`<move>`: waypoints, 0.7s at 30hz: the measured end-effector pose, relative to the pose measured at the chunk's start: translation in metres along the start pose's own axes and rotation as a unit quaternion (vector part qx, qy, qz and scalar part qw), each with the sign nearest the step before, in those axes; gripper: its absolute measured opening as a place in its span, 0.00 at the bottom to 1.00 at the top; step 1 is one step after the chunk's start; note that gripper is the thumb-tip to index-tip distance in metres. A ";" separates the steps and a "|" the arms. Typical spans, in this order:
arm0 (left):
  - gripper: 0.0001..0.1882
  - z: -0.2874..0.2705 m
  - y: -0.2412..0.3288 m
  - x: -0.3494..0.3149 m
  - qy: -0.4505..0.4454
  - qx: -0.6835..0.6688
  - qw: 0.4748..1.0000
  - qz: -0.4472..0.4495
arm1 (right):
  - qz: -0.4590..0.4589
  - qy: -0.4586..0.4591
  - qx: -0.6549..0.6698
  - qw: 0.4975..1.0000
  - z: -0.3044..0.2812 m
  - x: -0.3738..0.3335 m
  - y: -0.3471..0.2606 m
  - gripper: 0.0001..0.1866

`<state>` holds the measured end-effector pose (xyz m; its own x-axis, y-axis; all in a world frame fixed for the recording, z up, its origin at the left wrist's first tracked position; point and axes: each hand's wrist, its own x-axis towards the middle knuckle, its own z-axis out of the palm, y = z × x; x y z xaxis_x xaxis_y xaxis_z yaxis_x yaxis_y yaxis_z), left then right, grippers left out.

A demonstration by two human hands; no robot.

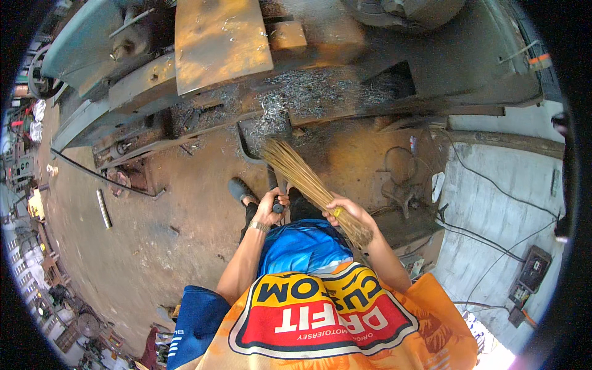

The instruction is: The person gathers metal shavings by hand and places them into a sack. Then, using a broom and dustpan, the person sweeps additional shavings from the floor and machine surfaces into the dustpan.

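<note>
My right hand (347, 211) grips a bundle broom of thin straw sticks (297, 171), its bristle end pointing up-left toward a pile of grey metal shavings (306, 94) on the machine bed. My left hand (269, 205) is closed around the dark handle (273, 184) of a metal dustpan (262, 132) that sits under the edge of the shavings. The broom tips rest right at the dustpan's mouth. A metal band shows on my left wrist.
A large rusty machine fills the top, with an orange-brown steel plate (221, 38) on it. The floor (154, 222) is stained brown; a short metal bar (103, 208) lies at left. Cables (493, 185) run across the pale concrete at right toward a switch box (531, 268).
</note>
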<state>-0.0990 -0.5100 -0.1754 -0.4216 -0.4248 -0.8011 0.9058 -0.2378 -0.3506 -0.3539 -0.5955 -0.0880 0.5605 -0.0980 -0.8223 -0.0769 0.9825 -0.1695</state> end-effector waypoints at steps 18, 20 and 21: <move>0.10 0.003 -0.020 0.002 0.000 0.023 1.000 0.015 | -0.192 0.197 -0.188 0.943 0.018 0.074 -0.015 0.30; 0.08 -0.001 -0.020 0.006 -0.001 0.000 1.000 -0.001 | -0.184 0.143 -0.168 0.958 0.023 0.053 -0.008 0.34; 0.07 -0.003 -0.019 0.008 0.001 -0.033 0.999 -0.020 | -0.169 0.129 -0.146 0.966 0.021 0.040 -0.008 0.37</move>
<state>-0.1200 -0.5066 -0.1764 -0.4571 -0.4138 -0.7873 0.8893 -0.1955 -0.4135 -0.3134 -0.6039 -0.1084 0.3720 -0.4796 -0.7947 -0.1751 0.8046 -0.5675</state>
